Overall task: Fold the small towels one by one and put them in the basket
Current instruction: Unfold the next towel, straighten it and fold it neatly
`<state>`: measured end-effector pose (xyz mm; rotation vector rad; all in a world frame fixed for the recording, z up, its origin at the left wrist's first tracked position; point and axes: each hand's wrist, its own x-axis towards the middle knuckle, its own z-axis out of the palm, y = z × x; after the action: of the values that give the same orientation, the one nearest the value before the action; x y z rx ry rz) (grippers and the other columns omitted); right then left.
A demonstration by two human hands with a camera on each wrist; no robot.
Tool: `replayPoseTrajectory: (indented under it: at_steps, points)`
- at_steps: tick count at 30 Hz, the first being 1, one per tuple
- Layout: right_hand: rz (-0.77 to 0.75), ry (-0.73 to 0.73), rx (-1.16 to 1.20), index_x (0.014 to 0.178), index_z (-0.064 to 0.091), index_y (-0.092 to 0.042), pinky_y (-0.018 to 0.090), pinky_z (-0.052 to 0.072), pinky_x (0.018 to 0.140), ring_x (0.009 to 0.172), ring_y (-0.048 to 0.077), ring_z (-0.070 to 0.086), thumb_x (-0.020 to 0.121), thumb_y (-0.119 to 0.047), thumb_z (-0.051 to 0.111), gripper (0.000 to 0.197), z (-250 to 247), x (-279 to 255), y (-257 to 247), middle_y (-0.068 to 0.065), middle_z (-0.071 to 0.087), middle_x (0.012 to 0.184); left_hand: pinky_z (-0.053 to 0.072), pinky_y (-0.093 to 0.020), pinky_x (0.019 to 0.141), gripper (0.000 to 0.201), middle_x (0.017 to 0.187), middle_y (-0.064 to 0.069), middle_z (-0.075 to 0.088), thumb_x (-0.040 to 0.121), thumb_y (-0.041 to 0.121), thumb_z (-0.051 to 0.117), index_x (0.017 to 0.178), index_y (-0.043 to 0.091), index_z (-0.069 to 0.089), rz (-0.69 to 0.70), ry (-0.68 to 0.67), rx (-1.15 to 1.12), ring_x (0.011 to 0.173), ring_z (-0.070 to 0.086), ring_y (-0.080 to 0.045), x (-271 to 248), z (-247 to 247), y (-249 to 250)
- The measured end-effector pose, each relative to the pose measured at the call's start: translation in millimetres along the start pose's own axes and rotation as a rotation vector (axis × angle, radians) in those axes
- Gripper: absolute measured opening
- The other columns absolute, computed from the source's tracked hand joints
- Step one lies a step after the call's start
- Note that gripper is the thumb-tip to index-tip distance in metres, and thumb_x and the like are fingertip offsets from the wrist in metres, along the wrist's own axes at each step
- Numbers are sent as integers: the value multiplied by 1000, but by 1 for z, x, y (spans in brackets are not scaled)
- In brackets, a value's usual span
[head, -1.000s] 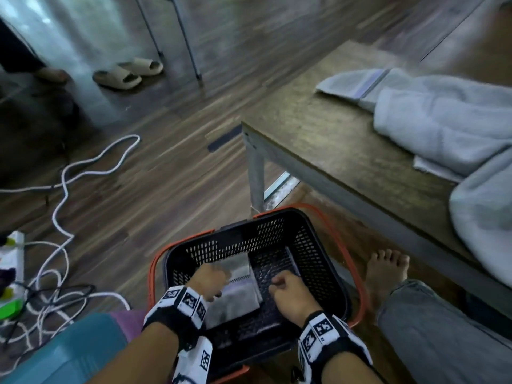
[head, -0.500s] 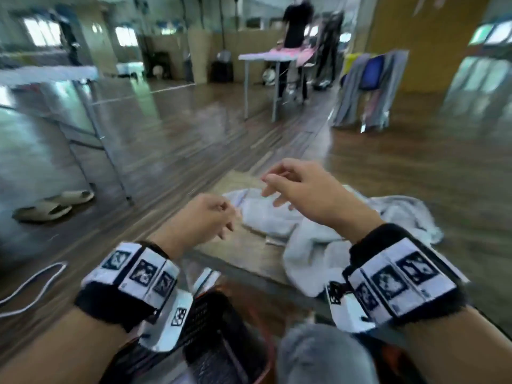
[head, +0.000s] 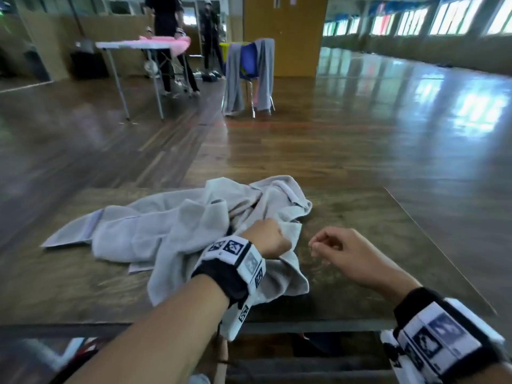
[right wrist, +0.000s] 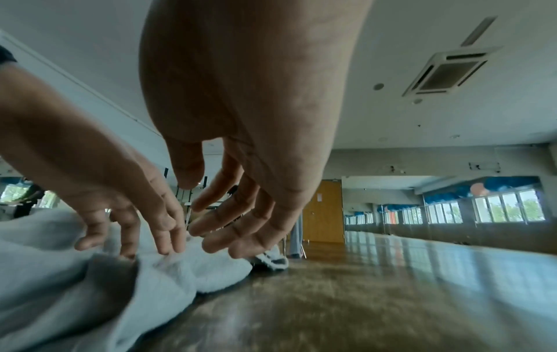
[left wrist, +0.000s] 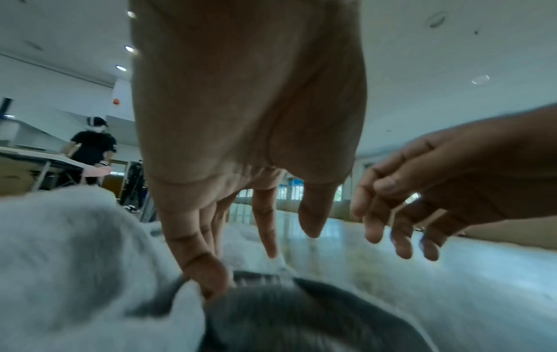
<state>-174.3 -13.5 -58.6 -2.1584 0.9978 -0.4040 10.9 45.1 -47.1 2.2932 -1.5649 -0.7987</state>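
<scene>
A heap of crumpled grey towels [head: 171, 231] lies on the wooden table [head: 388, 245]. My left hand [head: 267, 236] reaches down onto the near right part of the heap. In the left wrist view its fingers [left wrist: 208, 274] point straight down and the tips touch the towels [left wrist: 75, 238] without closing on them. My right hand [head: 324, 245] hovers just right of the heap above bare tabletop. Its fingers [right wrist: 217, 243] are loosely bent and hold nothing, close to the left hand [right wrist: 126, 214] and the towels [right wrist: 75, 285]. The basket is not clearly visible, hidden below the near table edge.
The near table edge [head: 318, 325] runs just under my wrists. Far off on the wooden floor stand a chair draped in grey cloth [head: 249, 76] and a folding table [head: 133, 45] with a person [head: 166, 26] behind it.
One second ago both hands were down in the basket on a folded towel. They have since risen to the table, and the left hand now touches the heap.
</scene>
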Motion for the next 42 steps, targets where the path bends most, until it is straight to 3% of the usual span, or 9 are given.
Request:
replayPoseTrajectory:
  at_steps: [4, 7, 12, 15, 19, 26, 30, 34, 42]
  points:
    - [58, -77, -102, 94, 67, -30, 42, 54, 88, 90, 11, 67, 86, -42, 66, 14, 20, 17, 7, -11, 72, 92, 49, -38, 92, 23, 110, -16, 64, 84, 28, 58, 96, 9, 66, -88, 104, 55, 108, 59, -35, 29, 30, -12]
    - [97, -130, -182, 100, 59, -37, 39, 54, 83, 91, 11, 65, 69, -67, 53, 44, 27, 29, -2, -17, 67, 94, 42, -31, 68, 23, 76, -7, 57, 83, 23, 61, 65, 17, 48, -51, 136, 110, 83, 58, -28, 39, 28, -13]
    - [167, -113, -332, 118, 42, -35, 42, 51, 82, 99, 22, 62, 82, -51, 61, 44, 36, 43, -3, -11, 60, 113, 31, -26, 48, 28, 55, 2, 51, 85, 23, 58, 59, 14, 56, 112, 411, 107, 58, 50, -19, 38, 18, -2]
    - [163, -28, -309, 119, 38, -39, 41, 47, 75, 101, 27, 60, 81, -45, 64, 47, 33, 44, -2, -7, 56, 115, 41, -22, 58, 18, 65, 5, 65, 90, 27, 62, 80, 18, 74, 266, 243, -106, 64, 59, -10, 34, 14, 4]
    - [209, -22, -379, 116, 42, -39, 37, 37, 68, 89, 23, 52, 83, -60, 57, 42, 29, 40, 2, -8, 53, 110, 49, -35, 84, 17, 93, -8, 69, 93, 30, 58, 93, 14, 62, 125, 276, -166, 92, 63, -24, 39, 17, -13]
    - [273, -83, -411, 100, 57, -33, 33, 36, 69, 84, 21, 52, 58, -45, 39, 48, 18, 38, 6, -11, 51, 97, 41, -29, 57, 29, 57, -6, 57, 84, 18, 55, 56, 10, 56, 32, 195, 25, 64, 58, -28, 45, 28, -27]
    - [293, -61, -434, 95, 63, -37, 32, 38, 71, 90, 21, 60, 82, -21, 50, 24, 15, 38, 18, -11, 64, 106, 51, -34, 66, 44, 76, -6, 66, 80, 54, 53, 66, 12, 59, -30, 277, 44, 77, 64, -27, 46, 33, -21]
    - [250, -102, -428, 105, 61, -45, 33, 44, 75, 97, 20, 62, 83, -30, 58, 27, 16, 36, 26, -12, 64, 107, 36, -26, 53, 63, 44, 6, 50, 72, 74, 55, 45, 18, 46, 20, 227, -66, 49, 52, -14, 47, 34, -12]
    - [248, -25, -406, 82, 55, -31, 31, 37, 61, 78, 19, 58, 90, -46, 50, 18, 19, 37, 36, -9, 59, 93, 35, -30, 56, 31, 59, -1, 47, 83, 28, 53, 57, 16, 42, -14, 355, -11, 62, 50, -26, 46, 18, -18]
